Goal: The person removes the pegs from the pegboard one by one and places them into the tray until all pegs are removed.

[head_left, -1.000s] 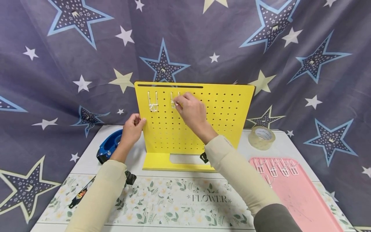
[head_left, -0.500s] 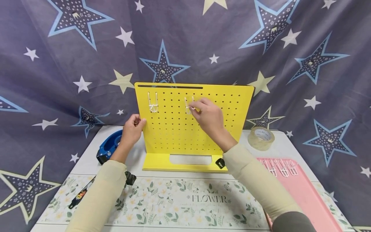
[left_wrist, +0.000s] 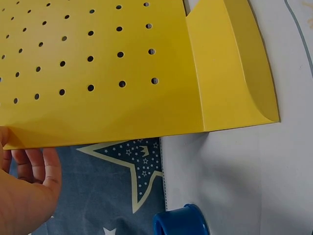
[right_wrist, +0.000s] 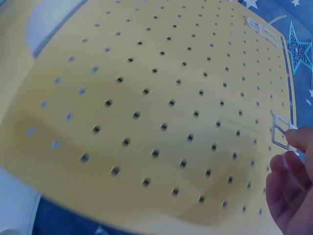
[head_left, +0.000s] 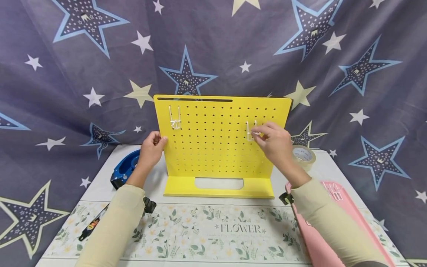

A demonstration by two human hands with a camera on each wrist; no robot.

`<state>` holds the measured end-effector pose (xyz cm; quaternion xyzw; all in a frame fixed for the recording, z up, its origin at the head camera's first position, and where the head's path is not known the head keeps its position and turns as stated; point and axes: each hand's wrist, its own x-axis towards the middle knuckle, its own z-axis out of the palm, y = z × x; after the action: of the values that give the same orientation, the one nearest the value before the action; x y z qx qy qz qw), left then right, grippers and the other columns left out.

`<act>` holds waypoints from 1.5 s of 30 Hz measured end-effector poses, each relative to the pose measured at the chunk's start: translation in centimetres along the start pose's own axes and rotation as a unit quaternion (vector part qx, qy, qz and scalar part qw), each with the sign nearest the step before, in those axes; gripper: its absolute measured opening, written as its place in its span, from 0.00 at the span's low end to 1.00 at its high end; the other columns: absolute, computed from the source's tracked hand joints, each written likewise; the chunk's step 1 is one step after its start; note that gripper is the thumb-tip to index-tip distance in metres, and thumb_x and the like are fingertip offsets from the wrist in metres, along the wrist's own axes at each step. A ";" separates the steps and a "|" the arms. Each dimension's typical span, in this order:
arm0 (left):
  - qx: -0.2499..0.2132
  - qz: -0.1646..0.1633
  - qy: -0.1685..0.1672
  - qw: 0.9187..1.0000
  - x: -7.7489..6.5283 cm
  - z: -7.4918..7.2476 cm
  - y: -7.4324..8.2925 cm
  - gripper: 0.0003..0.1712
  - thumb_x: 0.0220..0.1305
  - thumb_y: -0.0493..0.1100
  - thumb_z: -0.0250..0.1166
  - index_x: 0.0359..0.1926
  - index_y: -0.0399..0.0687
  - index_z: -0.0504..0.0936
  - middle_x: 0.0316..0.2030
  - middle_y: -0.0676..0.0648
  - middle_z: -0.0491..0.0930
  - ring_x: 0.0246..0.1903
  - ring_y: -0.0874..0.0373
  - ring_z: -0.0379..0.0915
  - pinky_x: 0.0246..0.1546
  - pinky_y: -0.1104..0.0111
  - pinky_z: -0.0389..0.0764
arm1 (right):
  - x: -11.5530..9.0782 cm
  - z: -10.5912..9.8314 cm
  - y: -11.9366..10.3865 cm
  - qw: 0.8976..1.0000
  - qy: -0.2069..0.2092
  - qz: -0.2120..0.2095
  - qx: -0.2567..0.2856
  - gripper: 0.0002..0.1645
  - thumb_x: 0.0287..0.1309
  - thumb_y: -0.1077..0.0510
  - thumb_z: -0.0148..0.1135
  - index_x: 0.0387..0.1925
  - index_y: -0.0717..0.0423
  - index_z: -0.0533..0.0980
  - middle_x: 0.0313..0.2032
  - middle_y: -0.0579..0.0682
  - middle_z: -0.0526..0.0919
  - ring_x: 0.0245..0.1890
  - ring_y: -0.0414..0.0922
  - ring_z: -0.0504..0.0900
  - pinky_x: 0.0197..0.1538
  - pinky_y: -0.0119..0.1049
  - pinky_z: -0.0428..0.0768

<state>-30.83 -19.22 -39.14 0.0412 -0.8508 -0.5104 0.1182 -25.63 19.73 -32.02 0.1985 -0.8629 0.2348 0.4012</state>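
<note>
A yellow pegboard (head_left: 207, 144) stands upright on its base at the back of the table. My left hand (head_left: 152, 151) grips its left edge, thumb on the front and fingers curled behind, as the left wrist view shows. Between the thumb and fingers of my right hand (head_left: 276, 144) is a white wire hook (head_left: 248, 132), held before the right half of the board. The right wrist view shows this hook's bent frame (right_wrist: 279, 134) at the fingertips. Another white wire hook (head_left: 175, 123) hangs at the board's upper left.
On the right lies a pink tray (head_left: 321, 237) with white wire hooks (head_left: 336, 192), partly hidden by my right sleeve. A clear tape roll (head_left: 307, 157) sits behind my right wrist. A blue tape dispenser (head_left: 124, 170) is left of the board. A floral mat (head_left: 186, 237) covers the front.
My right hand has carried the wire hook from the upper left part of the board rightward and slightly down. My left hand stays on the board's edge.
</note>
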 end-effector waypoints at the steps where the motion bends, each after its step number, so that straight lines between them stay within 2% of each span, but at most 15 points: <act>1: 0.000 -0.001 -0.001 1.000 0.0 0.0 0.0 0.17 0.78 0.52 0.55 0.54 0.44 0.71 0.43 0.43 0.73 0.42 0.50 0.71 0.46 0.64 0.77 | -0.3 -0.4 0.5 1.000 -0.001 0.004 -0.001 0.06 0.53 0.60 0.77 0.35 0.50 0.89 0.33 0.49 0.87 0.26 0.46 0.84 0.30 0.38 0.77; 8: 0.005 -0.008 -0.003 1.000 -0.2 0.1 0.2 0.18 0.78 0.53 0.55 0.55 0.44 0.71 0.44 0.44 0.73 0.43 0.51 0.72 0.46 0.66 0.77 | -2.9 -3.3 3.7 0.998 -0.033 0.045 -0.028 0.05 0.52 0.63 0.77 0.33 0.53 0.89 0.31 0.51 0.86 0.25 0.46 0.82 0.31 0.39 0.74; 15: 0.004 -0.004 0.004 1.000 -0.3 0.1 0.4 0.18 0.78 0.52 0.55 0.56 0.44 0.71 0.44 0.43 0.73 0.42 0.51 0.71 0.46 0.65 0.77 | -5.1 -6.7 6.5 0.992 -0.083 0.085 -0.046 0.05 0.54 0.62 0.74 0.34 0.51 0.89 0.32 0.50 0.87 0.27 0.46 0.82 0.32 0.33 0.72; 17: 0.003 -0.004 0.001 1.000 -0.2 0.1 0.4 0.18 0.78 0.52 0.55 0.56 0.44 0.71 0.44 0.42 0.73 0.42 0.50 0.71 0.46 0.64 0.77 | -5.9 -7.7 7.3 0.990 -0.093 0.089 -0.055 0.05 0.54 0.61 0.75 0.34 0.51 0.89 0.31 0.50 0.87 0.26 0.42 0.80 0.30 0.31 0.72; 23: 0.003 -0.006 -0.003 1.000 -0.2 0.1 0.3 0.19 0.78 0.53 0.54 0.56 0.44 0.71 0.45 0.42 0.73 0.43 0.50 0.71 0.47 0.64 0.77 | -8.2 -11.0 10.2 0.985 -0.125 0.083 -0.086 0.04 0.52 0.60 0.75 0.33 0.50 0.89 0.27 0.48 0.87 0.23 0.23 0.71 0.29 0.35 0.73; 28: 0.010 -0.009 -0.004 1.000 -0.2 -0.1 0.4 0.19 0.78 0.54 0.54 0.56 0.45 0.71 0.44 0.43 0.73 0.42 0.51 0.71 0.45 0.66 0.76 | -10.6 -12.9 12.6 0.978 -0.169 0.079 -0.097 0.05 0.49 0.60 0.76 0.31 0.50 0.88 0.23 0.46 0.86 0.22 0.20 0.70 0.27 0.33 0.72; 32: 0.012 -0.006 -0.004 1.000 -0.1 -0.2 0.4 0.19 0.78 0.55 0.54 0.55 0.45 0.71 0.43 0.44 0.73 0.41 0.52 0.71 0.44 0.66 0.75 | -12.8 -13.5 13.9 0.971 -0.210 0.077 -0.088 0.06 0.48 0.61 0.76 0.30 0.48 0.88 0.22 0.41 0.86 0.22 0.20 0.72 0.26 0.31 0.73; 38: 0.008 -0.008 -0.004 1.000 -0.1 -0.3 0.2 0.19 0.78 0.55 0.54 0.55 0.45 0.71 0.43 0.44 0.73 0.41 0.51 0.71 0.45 0.65 0.76 | -15.9 -13.0 15.2 0.955 -0.274 0.091 -0.064 0.05 0.50 0.59 0.76 0.28 0.45 0.87 0.22 0.34 0.84 0.23 0.23 0.75 0.29 0.30 0.75; 45: 0.008 -0.010 -0.013 1.000 -0.1 -0.3 0.3 0.19 0.78 0.55 0.54 0.55 0.45 0.70 0.44 0.44 0.72 0.42 0.51 0.71 0.46 0.65 0.76 | -19.0 -12.4 15.8 0.947 -0.304 0.098 -0.041 0.09 0.48 0.59 0.77 0.25 0.40 0.84 0.21 0.29 0.80 0.23 0.23 0.73 0.28 0.30 0.74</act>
<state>-30.63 -19.28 -38.72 0.0443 -0.8559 -0.5051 0.1020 -15.18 42.45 -43.74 0.1580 -0.9680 0.1658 0.1030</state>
